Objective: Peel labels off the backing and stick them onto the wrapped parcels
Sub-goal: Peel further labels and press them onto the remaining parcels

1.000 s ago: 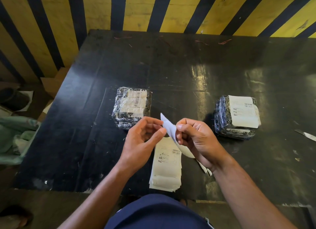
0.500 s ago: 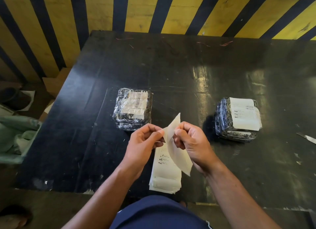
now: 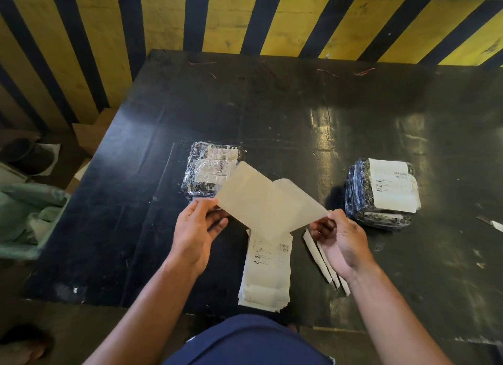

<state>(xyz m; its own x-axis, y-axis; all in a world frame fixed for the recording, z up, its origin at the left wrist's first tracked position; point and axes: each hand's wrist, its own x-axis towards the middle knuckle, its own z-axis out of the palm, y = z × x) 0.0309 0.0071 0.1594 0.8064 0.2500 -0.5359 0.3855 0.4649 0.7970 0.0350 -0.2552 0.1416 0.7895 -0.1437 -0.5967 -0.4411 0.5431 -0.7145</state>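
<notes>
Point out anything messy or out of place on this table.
Loose paper strips lie scattered beside the label stack, under the right hand. Small scraps litter the table near its right edge. Both parcels sit flat.

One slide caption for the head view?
Both hands peel a pale label from its backing above a black table.

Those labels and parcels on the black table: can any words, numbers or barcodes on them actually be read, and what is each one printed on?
No text can be read.
Left parcel: barcodes and print, too blurred.
Right parcel: white label with a small barcode and lines, too small.
Label stack: barcode and small print, too small.
Sheets peeled between left hand and right hand: blank sides showing.
</notes>
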